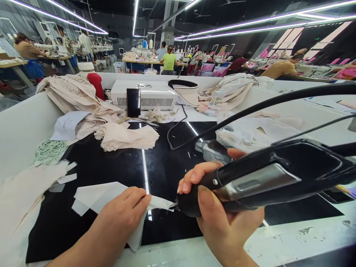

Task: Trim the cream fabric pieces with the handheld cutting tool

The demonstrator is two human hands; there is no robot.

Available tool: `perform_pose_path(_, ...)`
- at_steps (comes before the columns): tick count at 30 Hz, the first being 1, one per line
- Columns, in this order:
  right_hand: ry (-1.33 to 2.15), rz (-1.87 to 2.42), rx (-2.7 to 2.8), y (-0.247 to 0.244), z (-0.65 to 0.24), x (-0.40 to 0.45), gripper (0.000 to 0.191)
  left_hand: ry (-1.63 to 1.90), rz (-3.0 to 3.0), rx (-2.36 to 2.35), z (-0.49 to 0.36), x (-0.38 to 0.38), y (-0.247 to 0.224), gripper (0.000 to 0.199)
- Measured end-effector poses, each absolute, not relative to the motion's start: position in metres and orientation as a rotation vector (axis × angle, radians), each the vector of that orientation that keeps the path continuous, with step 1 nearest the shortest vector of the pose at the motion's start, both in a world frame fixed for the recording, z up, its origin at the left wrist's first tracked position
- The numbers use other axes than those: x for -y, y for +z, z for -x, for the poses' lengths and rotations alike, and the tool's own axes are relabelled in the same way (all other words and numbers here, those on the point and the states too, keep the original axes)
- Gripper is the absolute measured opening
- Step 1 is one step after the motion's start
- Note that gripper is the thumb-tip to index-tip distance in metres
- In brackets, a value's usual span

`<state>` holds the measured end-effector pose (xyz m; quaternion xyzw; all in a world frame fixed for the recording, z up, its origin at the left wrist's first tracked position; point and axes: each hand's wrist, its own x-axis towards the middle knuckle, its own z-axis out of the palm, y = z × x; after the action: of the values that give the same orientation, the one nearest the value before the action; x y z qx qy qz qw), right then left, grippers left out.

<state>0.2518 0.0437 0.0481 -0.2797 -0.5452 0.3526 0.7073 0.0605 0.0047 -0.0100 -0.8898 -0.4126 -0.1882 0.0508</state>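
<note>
Cloth piece: the pale cloth [102,194] lies on the near part of the black board [169,230], its narrow end pointing right.
Left hand: the left hand [125,212] has its fingers drawn together, pinching the cloth near that end.
Right hand: the right hand [226,224] is wrapped round the black power tool [250,183], thumb on the near side.
Tool tip: the thin tip [174,205] meets the cloth's end or sits just beside it; contact is hard to tell.
Step in hand: seemingly working the tip at the cloth's point.
Next move: calls for a taut cloth, a steady tip and left fingertips clear of it.
Far side: a cloth stack [128,137] on the board, left of the cable [178,147].
</note>
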Motion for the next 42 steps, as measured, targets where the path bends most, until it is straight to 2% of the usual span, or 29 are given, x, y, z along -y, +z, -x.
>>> perform_pose_path(13,0.778,0.672,1.194,0.053,-0.246,-0.032,0.047,-0.613,2.349,1.186,-0.076,0.009,-0.022,0.034)
perform_pose_path(20,0.840,0.619,1.184,0.053,-0.244,-0.039,0.050,-0.592,2.334,1.176,-0.080,0.013,-0.024,0.037)
perform_pose_path(26,0.873,0.519,1.151,0.053,-0.229,-0.059,0.039,-0.557,2.359,1.186,-0.081,0.013,-0.026,0.036)
perform_pose_path(42,0.971,0.530,1.170,0.050,-0.212,-0.071,0.043,-0.610,2.424,1.176,-0.078,0.013,-0.033,0.034)
